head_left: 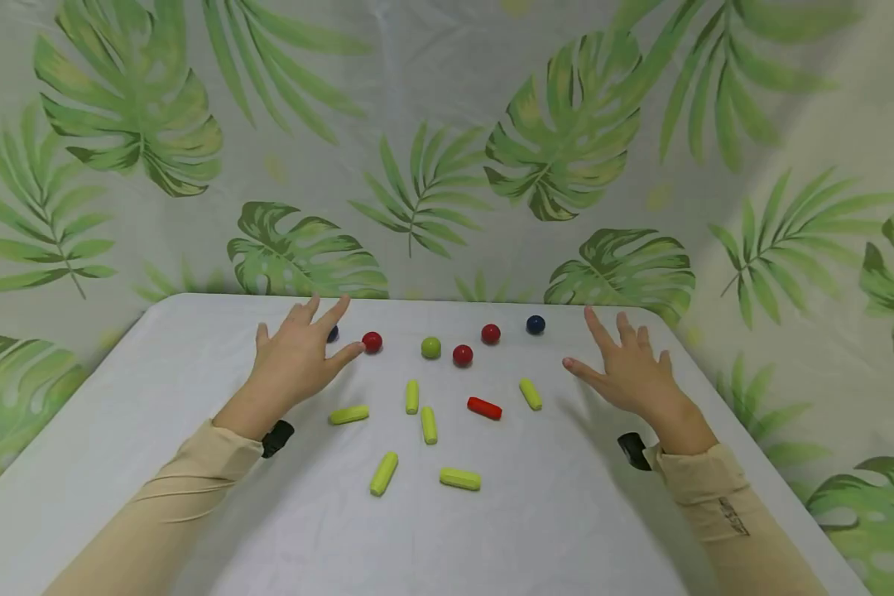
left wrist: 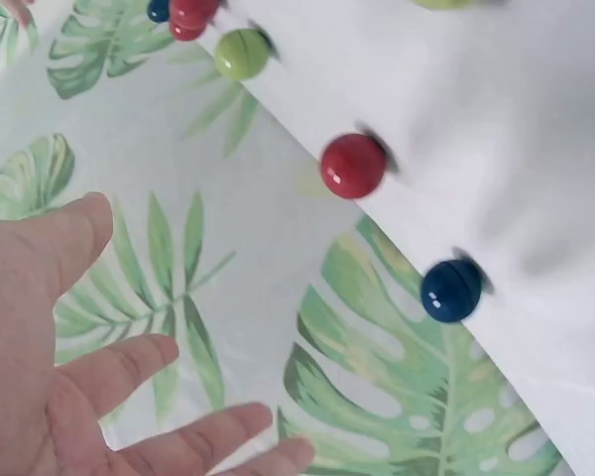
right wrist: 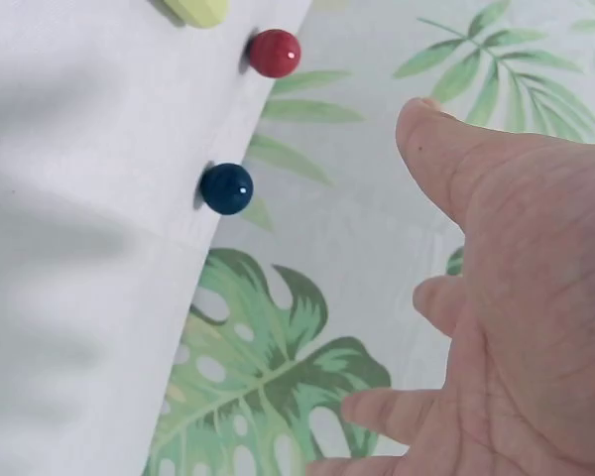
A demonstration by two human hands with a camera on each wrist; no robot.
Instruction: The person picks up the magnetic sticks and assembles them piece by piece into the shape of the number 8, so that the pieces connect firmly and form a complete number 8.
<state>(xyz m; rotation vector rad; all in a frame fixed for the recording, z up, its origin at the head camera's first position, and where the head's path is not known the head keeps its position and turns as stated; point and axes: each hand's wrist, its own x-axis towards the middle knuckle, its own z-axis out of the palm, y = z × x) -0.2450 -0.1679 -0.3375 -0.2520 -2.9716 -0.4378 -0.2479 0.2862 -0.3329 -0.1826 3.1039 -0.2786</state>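
My left hand [head_left: 292,358] hovers over the left part of the white table, fingers spread and holding nothing. Its thumb tip overlaps a red ball [head_left: 372,342] in the head view, and a blue ball [left wrist: 451,291] is partly hidden behind its fingers there. On the right, my right hand [head_left: 629,368] is also raised with fingers apart and nothing in it. Nearest to it are another blue ball [head_left: 535,324] and a yellow-green stick [head_left: 531,394]. A green ball [head_left: 431,348] and two more red balls [head_left: 463,356] sit between the hands.
Several yellow-green sticks [head_left: 384,473] and one red stick [head_left: 484,408] lie scattered mid-table. The white table [head_left: 328,530] ends at a leaf-patterned cloth [head_left: 432,99] behind and at both sides. Black wrist straps [head_left: 276,439] show at both sleeves.
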